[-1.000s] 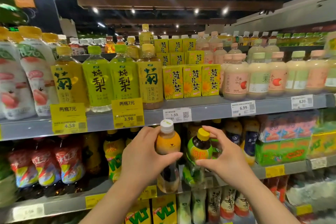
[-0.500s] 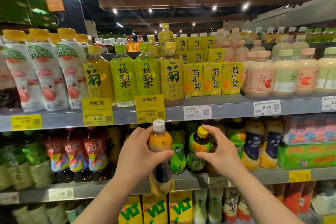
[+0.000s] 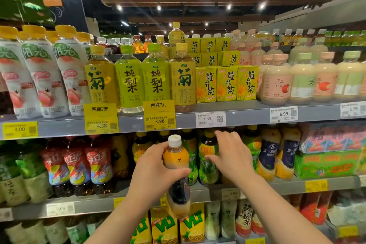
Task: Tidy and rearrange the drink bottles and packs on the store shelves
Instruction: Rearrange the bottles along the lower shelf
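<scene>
Head cam: left hand (image 3: 156, 170) wraps a white-capped bottle (image 3: 176, 176) with an orange top and dark lower label, thumb across the front, fingers round the back; bottle upright, held in the air in front of the middle shelf (image 3: 287, 185), its base hanging below the shelf lip. Right hand (image 3: 233, 156) is spread, fingers straight and reaching into the middle shelf, fingertips past a green-labelled yellow-cap bottle (image 3: 208, 160); thumb just beside that bottle's label, can't tell if it's touching. Nothing gripped on that side. Same shelf, to the right: two navy-labelled bottles (image 3: 277, 156), then green shrink-wrapped packs (image 3: 326, 164) with pink packs stacked on top. To the left: red-labelled tea bottles (image 3: 77, 162), upright in a row. Upper shelf (image 3: 247, 117): white peach bottles (image 3: 39, 77) far left, yellow and green tall bottles (image 3: 142, 79) centre, three yellow chrysanthemum tea cartons (image 3: 226, 83) side by side with more stacked behind, pale milk-tea bottles (image 3: 301, 79) right. Yellow price tags (image 3: 159, 116) clipped on the upper shelf edge. Bottom shelf: yellow VLT cartons (image 3: 164, 226) directly under the held bottle.
</scene>
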Tool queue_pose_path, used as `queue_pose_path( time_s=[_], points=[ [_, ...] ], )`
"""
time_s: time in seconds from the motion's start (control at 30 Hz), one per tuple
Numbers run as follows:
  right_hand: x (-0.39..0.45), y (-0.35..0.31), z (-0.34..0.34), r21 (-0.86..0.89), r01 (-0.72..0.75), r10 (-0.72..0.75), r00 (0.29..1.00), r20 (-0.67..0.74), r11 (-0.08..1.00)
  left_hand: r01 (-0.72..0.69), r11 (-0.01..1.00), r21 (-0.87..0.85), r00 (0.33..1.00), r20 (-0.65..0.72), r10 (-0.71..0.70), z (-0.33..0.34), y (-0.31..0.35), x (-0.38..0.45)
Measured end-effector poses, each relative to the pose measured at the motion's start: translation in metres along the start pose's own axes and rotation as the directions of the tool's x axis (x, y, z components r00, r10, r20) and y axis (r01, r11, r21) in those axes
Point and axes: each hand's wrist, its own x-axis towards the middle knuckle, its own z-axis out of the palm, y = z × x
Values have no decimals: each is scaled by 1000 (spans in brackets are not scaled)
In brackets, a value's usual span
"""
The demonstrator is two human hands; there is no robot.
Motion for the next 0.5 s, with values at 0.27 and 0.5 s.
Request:
queue_pose_path(
  time_s=[0.27,0.5],
  points=[
    [15,1,5,25,-49,44,987,153,999,-10,1000,4,999,47,10,-3,-1,3],
    [-1,18,1,294,-195,225,972,-72,936,-31,999,-39,996,85,34,-9,-3,9]
  ],
)
